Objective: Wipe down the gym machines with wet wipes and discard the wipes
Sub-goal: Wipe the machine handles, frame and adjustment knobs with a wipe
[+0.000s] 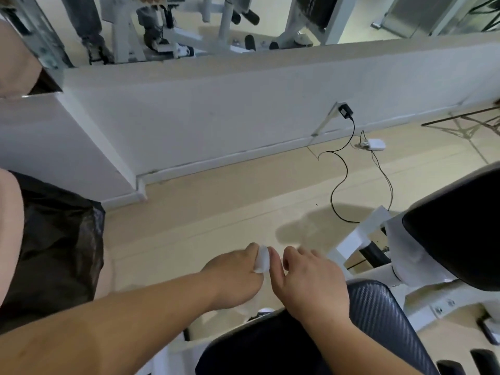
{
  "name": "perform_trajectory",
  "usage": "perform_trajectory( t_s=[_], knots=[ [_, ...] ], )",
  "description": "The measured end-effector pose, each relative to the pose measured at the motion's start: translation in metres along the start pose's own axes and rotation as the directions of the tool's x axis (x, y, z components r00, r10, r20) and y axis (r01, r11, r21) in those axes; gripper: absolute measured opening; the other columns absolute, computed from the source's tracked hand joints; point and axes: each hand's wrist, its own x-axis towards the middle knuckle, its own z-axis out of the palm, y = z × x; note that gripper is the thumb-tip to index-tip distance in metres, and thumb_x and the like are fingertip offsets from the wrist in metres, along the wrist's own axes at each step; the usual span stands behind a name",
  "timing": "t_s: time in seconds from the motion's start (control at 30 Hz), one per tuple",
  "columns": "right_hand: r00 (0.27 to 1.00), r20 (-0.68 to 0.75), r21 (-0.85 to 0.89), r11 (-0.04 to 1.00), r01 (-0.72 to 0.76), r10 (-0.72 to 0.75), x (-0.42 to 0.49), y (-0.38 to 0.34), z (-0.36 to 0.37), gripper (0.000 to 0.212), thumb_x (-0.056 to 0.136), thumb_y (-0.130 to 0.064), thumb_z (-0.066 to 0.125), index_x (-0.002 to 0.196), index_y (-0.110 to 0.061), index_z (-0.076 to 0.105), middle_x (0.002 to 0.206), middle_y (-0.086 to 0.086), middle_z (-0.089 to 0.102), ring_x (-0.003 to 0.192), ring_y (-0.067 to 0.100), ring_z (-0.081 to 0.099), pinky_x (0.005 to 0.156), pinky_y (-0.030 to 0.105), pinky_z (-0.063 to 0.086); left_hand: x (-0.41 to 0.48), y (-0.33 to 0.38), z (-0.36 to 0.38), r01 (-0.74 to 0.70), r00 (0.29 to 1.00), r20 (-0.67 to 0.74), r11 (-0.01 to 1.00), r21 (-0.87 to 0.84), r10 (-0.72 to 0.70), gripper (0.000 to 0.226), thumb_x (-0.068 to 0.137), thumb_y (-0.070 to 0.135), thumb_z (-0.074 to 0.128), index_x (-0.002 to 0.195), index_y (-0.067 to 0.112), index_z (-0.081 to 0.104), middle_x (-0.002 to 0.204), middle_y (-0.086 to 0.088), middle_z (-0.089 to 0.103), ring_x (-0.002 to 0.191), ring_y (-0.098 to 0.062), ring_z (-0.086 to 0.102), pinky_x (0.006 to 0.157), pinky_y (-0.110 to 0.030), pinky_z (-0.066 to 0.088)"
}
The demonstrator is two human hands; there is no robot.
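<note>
Here, a small folded white wet wipe is shown pinched at the fingertips of the left hand, which is closed around it; a further pale, crumpled length of the wipe hangs below that hand. The right hand is held just beside it, its thumb touching the wipe's edge and its fingers curled loosely; whether they grip the wipe cannot be told. The wipe appears thin, slightly translucent and creased. Both hands are held above the dark, carbon-textured padded seat of a white-framed gym machine, whose black padded backrest is seen to the right. A black plastic rubbish bag is seen at the left, well apart from the wipe. Beyond, a black cable is trailed over the beige floor from a low white wall.
</note>
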Motion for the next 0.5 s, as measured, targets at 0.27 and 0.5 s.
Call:
perform_trajectory(
  t_s=[0.27, 0.5],
  knots=[
    [0.997, 0.074, -0.022, 1.0, -0.006, 0.007, 0.0, -0.001, -0.004, 0.059, 0.103, -0.063, 0.027, 0.059, -0.024, 0.037, 0.055, -0.006, 0.046, 0.062, 0.02, 0.047, 0.056, 0.036, 0.03, -0.024, 0.002, 0.031, -0.001, 0.956, -0.264, 0.905, 0.425, 0.125, 0.049, 0.089, 0.039, 0.035, 0.135, 0.021, 0.027, 0.113, 0.001, 0.046, 0.099, -0.024, 0.052, 0.079, -0.037, 0.043],
    [0.992, 0.121, -0.032, 0.999, -0.018, 0.022, 0.001, -0.002, -0.01, 0.064, 0.103, -0.063, 0.015, 0.062, -0.022, 0.041, 0.06, -0.003, 0.051, 0.067, 0.018, 0.05, 0.059, 0.036, 0.03, -0.014, -0.003, 0.026, -0.082, 0.939, -0.269, 0.899, 0.43, 0.214, 0.037, 0.098, 0.04, 0.035, 0.129, 0.019, 0.034, 0.108, -0.002, 0.052, 0.086, -0.025, 0.052, 0.077, -0.04, 0.049]
  ],
)
